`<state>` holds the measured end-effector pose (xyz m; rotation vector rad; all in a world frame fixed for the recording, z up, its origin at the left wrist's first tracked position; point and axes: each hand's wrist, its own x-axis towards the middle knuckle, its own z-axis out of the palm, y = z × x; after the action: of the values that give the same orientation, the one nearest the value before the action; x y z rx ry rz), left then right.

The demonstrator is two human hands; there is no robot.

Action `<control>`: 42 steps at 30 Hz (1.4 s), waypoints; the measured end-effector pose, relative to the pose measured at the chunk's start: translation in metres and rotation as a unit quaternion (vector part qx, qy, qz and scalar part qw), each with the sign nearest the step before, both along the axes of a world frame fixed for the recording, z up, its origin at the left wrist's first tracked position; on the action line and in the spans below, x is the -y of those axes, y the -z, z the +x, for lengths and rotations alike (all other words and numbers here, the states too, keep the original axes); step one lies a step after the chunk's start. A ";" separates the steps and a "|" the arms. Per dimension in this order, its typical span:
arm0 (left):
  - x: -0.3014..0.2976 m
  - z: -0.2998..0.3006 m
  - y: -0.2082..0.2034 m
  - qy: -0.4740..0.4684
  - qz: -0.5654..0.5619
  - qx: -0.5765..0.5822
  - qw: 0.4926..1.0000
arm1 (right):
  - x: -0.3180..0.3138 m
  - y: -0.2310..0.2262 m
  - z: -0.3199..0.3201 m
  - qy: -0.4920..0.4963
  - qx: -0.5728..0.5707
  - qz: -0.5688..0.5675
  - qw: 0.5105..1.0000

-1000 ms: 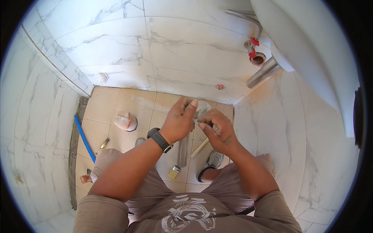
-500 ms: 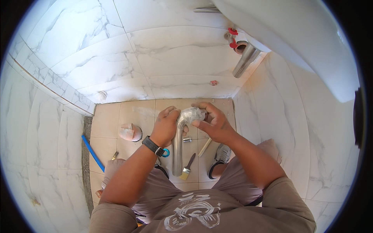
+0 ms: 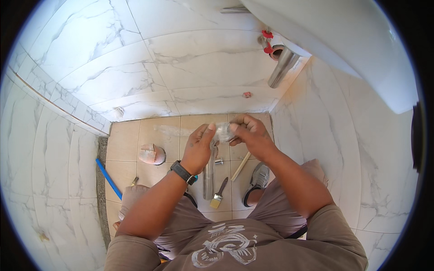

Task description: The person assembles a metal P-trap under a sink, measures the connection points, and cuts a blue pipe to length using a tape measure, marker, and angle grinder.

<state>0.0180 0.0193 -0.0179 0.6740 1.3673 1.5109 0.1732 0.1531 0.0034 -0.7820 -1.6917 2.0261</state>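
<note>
A bent chrome drain pipe (image 3: 208, 180) hangs between my hands, its long straight leg pointing down toward me. Crinkled clear plastic film (image 3: 223, 132) covers its bent upper end. My left hand (image 3: 199, 149) is closed round the pipe below the bend, thumb against the film. From the other side my right hand (image 3: 252, 135) pinches the film-covered end, thumb and fingers closed on it. The pipe's mouth there is hidden by the fingers. Below, a small chrome fitting (image 3: 219, 161) shows on the floor beside the pipe.
A paintbrush (image 3: 219, 194) and a pale stick (image 3: 240, 167) lie between my feet. Left are a broken pipe stub (image 3: 152, 154) and a blue tube (image 3: 108, 178). Upper right, a white basin (image 3: 361, 49) has a chrome tailpipe (image 3: 283, 67), near red-handled valves (image 3: 267, 35) and a wall pipe opening (image 3: 276, 53).
My right fingers have closed further over the film-covered end. My left hand has shifted right and turned, its thumb now at the film. The pipe's lower end has risen slightly in view.
</note>
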 end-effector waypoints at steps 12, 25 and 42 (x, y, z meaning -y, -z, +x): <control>0.001 -0.005 0.000 -0.014 -0.033 -0.158 0.987 | -0.015 0.006 0.006 0.039 0.014 0.142 0.989; 0.005 -0.008 -0.003 -0.040 -0.025 0.045 0.998 | -0.001 0.007 -0.003 -0.055 -0.007 0.047 0.997; 0.010 0.012 -0.017 0.126 -0.062 0.072 0.988 | 0.007 0.015 0.000 0.078 -0.013 0.169 0.982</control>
<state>0.0302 0.0094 -0.0004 0.6211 1.2076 1.2390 0.1727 0.1465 -0.0113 -0.7397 -1.8316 1.5804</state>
